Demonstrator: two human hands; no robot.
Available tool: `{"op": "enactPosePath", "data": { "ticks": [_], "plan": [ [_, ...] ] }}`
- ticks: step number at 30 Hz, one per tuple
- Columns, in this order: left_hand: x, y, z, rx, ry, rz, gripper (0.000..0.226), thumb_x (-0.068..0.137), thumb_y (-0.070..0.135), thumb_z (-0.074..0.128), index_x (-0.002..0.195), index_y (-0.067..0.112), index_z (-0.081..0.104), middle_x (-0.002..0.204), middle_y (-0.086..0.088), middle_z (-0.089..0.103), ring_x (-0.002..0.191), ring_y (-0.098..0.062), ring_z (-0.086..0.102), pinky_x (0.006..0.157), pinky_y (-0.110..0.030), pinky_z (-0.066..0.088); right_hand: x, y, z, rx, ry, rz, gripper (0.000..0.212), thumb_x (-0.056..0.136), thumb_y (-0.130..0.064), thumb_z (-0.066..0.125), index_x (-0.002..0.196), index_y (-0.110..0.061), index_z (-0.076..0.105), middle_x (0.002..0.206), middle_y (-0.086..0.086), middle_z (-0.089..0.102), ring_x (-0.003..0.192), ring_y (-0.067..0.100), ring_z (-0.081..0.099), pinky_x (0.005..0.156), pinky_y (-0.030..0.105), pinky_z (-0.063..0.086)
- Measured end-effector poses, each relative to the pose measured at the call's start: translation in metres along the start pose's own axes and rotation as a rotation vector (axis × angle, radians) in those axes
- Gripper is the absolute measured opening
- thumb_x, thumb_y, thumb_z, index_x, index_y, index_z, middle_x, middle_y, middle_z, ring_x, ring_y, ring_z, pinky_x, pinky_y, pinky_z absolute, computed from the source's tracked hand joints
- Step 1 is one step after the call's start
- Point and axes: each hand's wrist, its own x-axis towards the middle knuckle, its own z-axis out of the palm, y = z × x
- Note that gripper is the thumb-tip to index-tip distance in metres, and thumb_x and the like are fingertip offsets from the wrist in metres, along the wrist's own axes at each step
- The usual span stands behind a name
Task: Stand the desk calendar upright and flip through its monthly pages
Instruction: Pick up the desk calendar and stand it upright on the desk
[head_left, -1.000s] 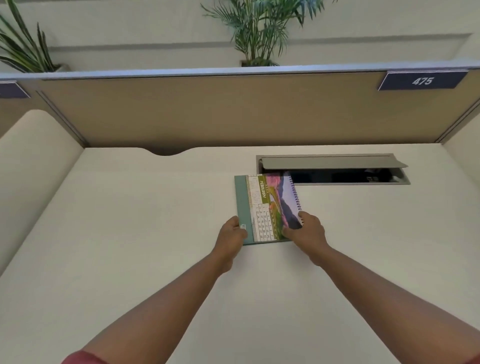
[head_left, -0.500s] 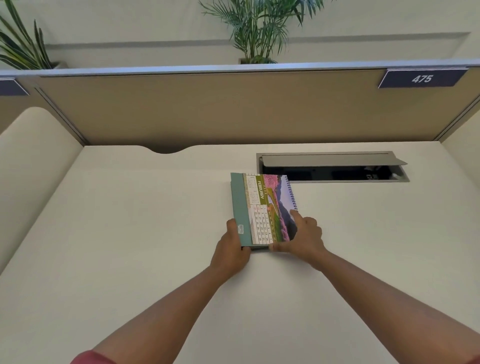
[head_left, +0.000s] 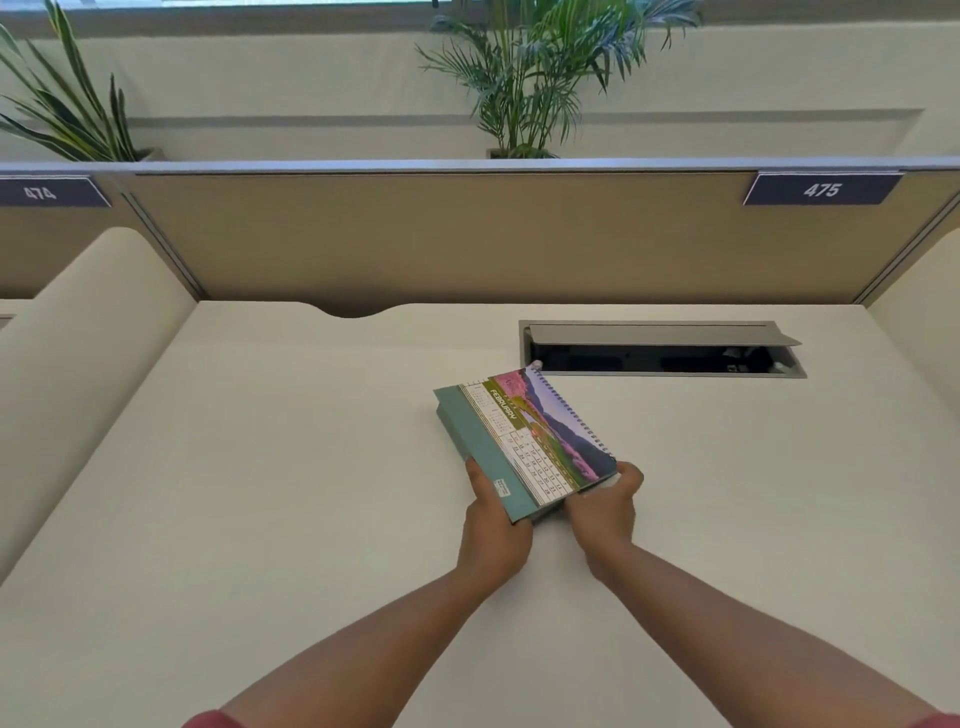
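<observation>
Both hands are gripping the near end of the teal spiral-bound February desk calendar (head_left: 524, 444): left hand (head_left: 496, 525) pinching its teal base edge, right hand (head_left: 605, 506) cupping under the spiral corner, tilting it off the cream desk (head_left: 260, 493), probably to stand it up

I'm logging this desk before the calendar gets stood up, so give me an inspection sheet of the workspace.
Surface: pale desk, bare apart from the calendar.
Job's things: desk calendar, folded, tilted, showing February, spiral on its right edge.
Clutter: nothing seen.
Hands: left hand grips the near left corner; right hand grips the near right corner.
Cables: none seen; cable hatch is open, inside dark.
Surroundings: tan partition, sign 475, plants behind.
</observation>
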Motion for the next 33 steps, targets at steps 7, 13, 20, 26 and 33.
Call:
{"op": "enactPosePath", "data": {
  "ticks": [7, 13, 20, 26, 33],
  "plan": [
    [-0.012, 0.010, 0.004, -0.045, -0.011, -0.011, 0.117, 0.091, 0.018, 0.072, 0.159, 0.024, -0.023, 0.151, -0.003, 0.054, 0.125, -0.022, 0.062, 0.097, -0.034, 0.057, -0.015, -0.017, 0.005, 0.567, -0.067, 0.246, 0.065, 0.089, 0.003, 0.060, 0.133, -0.029, 0.024, 0.108, 0.015, 0.069, 0.092, 0.025, 0.073, 0.070, 0.038, 0.062],
    [-0.016, 0.011, 0.014, 0.005, -0.128, 0.039, 0.106, 0.093, 0.020, 0.062, 0.159, 0.029, -0.021, 0.149, 0.000, 0.055, 0.120, -0.018, 0.063, 0.095, -0.033, 0.057, -0.016, -0.015, 0.000, 0.782, -0.189, 0.325, 0.028, 0.093, -0.005, 0.072, 0.119, -0.007, 0.061, 0.106, 0.016, 0.078, 0.090, 0.031, 0.078, 0.068, 0.045, 0.064],
    [0.008, 0.009, -0.007, 0.100, -0.078, -0.153, 0.091, 0.085, 0.004, 0.056, 0.161, 0.019, 0.009, 0.149, -0.012, 0.043, 0.131, -0.033, 0.050, 0.106, -0.045, 0.050, 0.001, -0.020, -0.017, 0.528, -0.274, 0.175, 0.020, 0.101, -0.006, 0.058, 0.118, -0.017, 0.060, 0.111, 0.005, 0.075, 0.097, 0.026, 0.073, 0.060, 0.042, 0.062],
    [0.043, 0.013, -0.046, -0.093, 0.251, -0.078, 0.096, 0.084, 0.004, 0.063, 0.163, 0.022, 0.012, 0.166, -0.005, 0.022, 0.151, -0.029, 0.025, 0.121, -0.048, 0.031, 0.014, -0.025, -0.020, 0.272, -0.293, -0.016, 0.017, 0.103, -0.010, 0.056, 0.109, -0.025, 0.060, 0.114, 0.002, 0.075, 0.101, 0.024, 0.072, 0.083, 0.048, 0.062],
    [0.068, -0.004, -0.067, -0.144, 0.128, -0.054, 0.055, 0.087, -0.002, 0.060, 0.136, 0.019, 0.047, 0.117, 0.002, 0.062, 0.108, -0.019, 0.060, 0.075, -0.021, 0.047, 0.042, -0.024, -0.039, 0.113, -0.311, -0.199, 0.019, 0.106, -0.009, 0.051, 0.117, -0.023, 0.058, 0.118, 0.002, 0.071, 0.110, 0.023, 0.067, 0.084, 0.033, 0.058]
  ]
}}
